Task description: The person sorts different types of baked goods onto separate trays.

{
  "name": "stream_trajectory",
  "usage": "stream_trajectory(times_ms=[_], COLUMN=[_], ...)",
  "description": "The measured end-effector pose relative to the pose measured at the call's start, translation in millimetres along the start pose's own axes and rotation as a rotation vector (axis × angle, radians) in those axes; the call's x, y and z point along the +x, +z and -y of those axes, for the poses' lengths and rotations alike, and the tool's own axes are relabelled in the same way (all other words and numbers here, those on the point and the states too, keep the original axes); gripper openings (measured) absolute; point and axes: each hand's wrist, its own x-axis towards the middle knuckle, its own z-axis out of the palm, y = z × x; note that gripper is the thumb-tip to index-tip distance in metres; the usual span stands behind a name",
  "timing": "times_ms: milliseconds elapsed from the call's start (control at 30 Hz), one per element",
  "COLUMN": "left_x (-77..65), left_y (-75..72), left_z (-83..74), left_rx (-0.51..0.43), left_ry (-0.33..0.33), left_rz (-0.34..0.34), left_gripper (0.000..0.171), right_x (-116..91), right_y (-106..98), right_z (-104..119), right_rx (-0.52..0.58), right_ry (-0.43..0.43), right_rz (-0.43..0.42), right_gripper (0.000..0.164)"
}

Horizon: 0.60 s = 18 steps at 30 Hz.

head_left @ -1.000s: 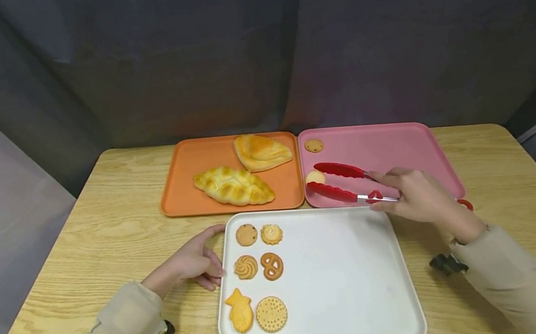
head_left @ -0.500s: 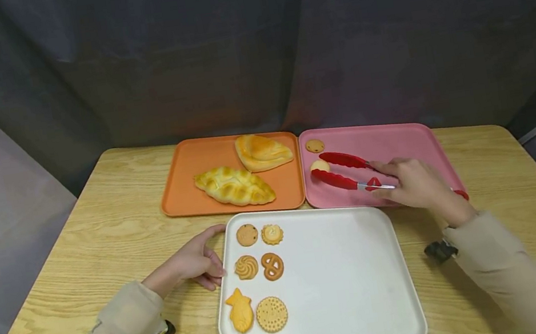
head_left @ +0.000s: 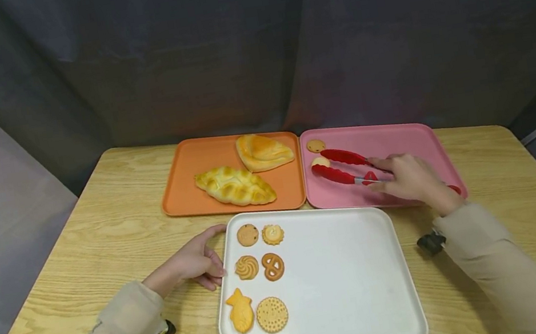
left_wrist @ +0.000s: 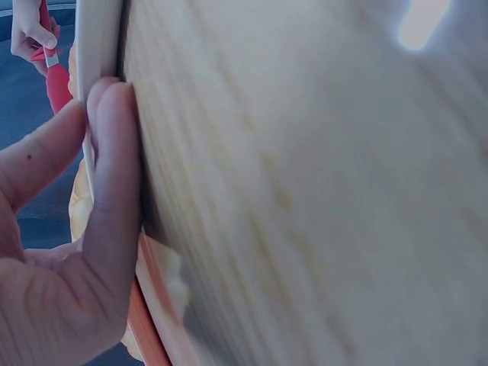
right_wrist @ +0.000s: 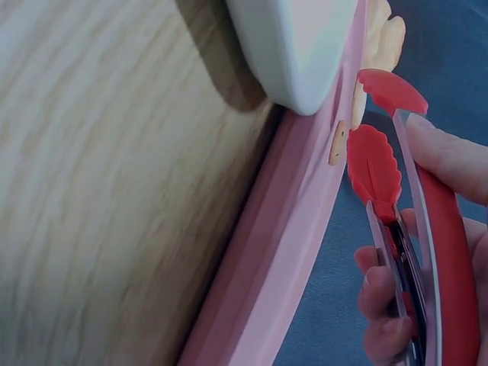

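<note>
Tongs (head_left: 333,173) sit in the right grip (head_left: 407,178), which curls round them; their red ends are a little apart, one hiding the six o'clock edge of the small pale cookie (head_left: 319,160) at nine o'clock in the pink tray (head_left: 394,139). The left grip (head_left: 192,261) touches the white tray (head_left: 336,278) near ten o'clock, but I cannot tell if it pinches. The cookie is likely light, hard and easy to snap, so squeeze its sides softly.
</note>
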Motion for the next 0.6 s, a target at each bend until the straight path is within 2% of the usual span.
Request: stream_trajectory(times_ms=[367, 600], left_x=[-0.5, -2.5], left_y=[0.1, -0.6], left_z=[-0.7, -3.1], left_rx=[-0.004, -0.009], left_ry=[0.002, 0.009], left_rz=[0.008, 0.018], left_gripper=[0.091, 0.091], right_x=[12, 13], right_y=[5, 8], right_z=[-3, -2], right_rx=[0.011, 0.05], right_ry=[0.045, 0.068], right_rz=[0.051, 0.03], right_gripper=[0.071, 0.073])
